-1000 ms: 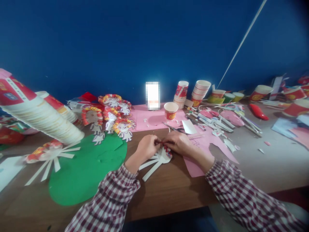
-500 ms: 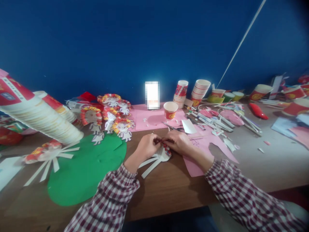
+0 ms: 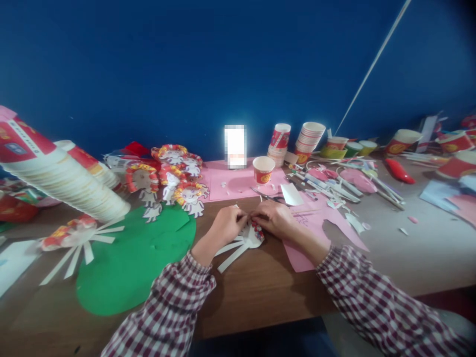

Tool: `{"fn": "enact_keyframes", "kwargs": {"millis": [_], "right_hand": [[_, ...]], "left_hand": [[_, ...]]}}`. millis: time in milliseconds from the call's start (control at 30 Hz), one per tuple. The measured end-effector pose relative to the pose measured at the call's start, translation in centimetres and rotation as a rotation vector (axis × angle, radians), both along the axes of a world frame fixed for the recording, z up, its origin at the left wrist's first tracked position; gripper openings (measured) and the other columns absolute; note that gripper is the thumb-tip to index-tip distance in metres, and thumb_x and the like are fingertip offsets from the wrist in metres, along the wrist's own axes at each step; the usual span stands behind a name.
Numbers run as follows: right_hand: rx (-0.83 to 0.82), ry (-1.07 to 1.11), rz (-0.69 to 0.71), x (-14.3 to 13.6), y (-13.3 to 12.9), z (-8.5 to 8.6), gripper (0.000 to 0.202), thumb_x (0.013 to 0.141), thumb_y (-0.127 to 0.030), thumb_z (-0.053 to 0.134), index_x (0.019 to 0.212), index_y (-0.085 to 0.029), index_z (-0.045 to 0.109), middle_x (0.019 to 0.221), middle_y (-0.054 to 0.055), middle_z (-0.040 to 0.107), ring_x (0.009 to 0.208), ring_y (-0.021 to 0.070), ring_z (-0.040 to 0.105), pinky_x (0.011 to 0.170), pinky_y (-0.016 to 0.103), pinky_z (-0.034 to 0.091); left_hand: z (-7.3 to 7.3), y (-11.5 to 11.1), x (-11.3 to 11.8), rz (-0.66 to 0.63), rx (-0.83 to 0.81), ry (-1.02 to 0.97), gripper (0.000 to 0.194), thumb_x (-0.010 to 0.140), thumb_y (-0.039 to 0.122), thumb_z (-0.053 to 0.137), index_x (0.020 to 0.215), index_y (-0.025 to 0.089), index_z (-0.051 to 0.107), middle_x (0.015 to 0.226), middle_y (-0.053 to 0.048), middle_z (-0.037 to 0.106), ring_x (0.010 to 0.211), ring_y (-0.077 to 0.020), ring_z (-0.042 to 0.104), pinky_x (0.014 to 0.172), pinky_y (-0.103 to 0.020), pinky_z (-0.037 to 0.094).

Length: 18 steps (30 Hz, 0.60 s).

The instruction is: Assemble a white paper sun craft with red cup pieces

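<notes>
A cut-up paper cup (image 3: pixel 254 242) lies on the wooden table in front of me, its white strips fanning toward the lower left and red patterned curled pieces along its edge. My left hand (image 3: pixel 228 223) pinches at its far side with thumb and forefinger. Close against it, my right hand (image 3: pixel 274 218) is also closed, fingertips meeting the left ones over the red part. The exact piece between the fingertips is hidden. To the left, a similar cut cup (image 3: pixel 70 235) with curled red strips rests beside a green paper sheet (image 3: pixel 126 267).
Several curled paper figures (image 3: pixel 189 194) lie at the back left, near a leaning cup stack (image 3: pixel 74 173). One paper cup (image 3: pixel 264 171) stands on pink paper (image 3: pixel 230 184). Scissors (image 3: pixel 277 198), markers (image 3: pixel 330 184) and paper scraps spread rightward. A blue wall (image 3: pixel 186 64) rises behind.
Both hands stay pinched at the cut paper cup, with only slight finger movement. The whole view has shifted very slightly.
</notes>
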State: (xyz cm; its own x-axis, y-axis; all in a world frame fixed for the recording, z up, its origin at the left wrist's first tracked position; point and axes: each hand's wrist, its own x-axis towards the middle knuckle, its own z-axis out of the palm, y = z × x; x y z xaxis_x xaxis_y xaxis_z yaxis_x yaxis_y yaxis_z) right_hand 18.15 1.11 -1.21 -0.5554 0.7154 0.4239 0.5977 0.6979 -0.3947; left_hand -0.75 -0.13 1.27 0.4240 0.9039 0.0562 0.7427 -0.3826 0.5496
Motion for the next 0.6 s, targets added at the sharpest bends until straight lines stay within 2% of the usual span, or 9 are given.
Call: {"fn": "enact_keyframes", "kwargs": {"millis": [300, 600], "right_hand": [[-0.016, -0.007, 0.008, -0.12, 0.08, -0.15, 0.01, 0.083, -0.024, 0.061, 0.089, -0.022, 0.069, 0.084, 0.002, 0.068, 0.079, 0.015, 0.06, 0.073, 0.024, 0.042], [-0.045, -0.023, 0.054, 0.14, 0.33, -0.27, 0.015, 0.086, -0.025, 0.057, 0.095, -0.024, 0.069, 0.089, 0.003, 0.069, 0.083, 0.016, 0.062, 0.075, 0.025, 0.044]], "left_hand": [[-0.5, 0.1, 0.03, 0.039, 0.005, 0.022, 0.025, 0.083, 0.024, 0.049, 0.08, 0.013, 0.071, 0.078, -0.008, 0.068, 0.07, -0.0158, 0.058, 0.061, -0.024, 0.035], [-0.25, 0.06, 0.07, 0.042, -0.016, 0.023, 0.024, 0.081, 0.025, 0.051, 0.08, 0.014, 0.072, 0.076, -0.007, 0.069, 0.069, -0.0158, 0.058, 0.061, -0.024, 0.035]]}}
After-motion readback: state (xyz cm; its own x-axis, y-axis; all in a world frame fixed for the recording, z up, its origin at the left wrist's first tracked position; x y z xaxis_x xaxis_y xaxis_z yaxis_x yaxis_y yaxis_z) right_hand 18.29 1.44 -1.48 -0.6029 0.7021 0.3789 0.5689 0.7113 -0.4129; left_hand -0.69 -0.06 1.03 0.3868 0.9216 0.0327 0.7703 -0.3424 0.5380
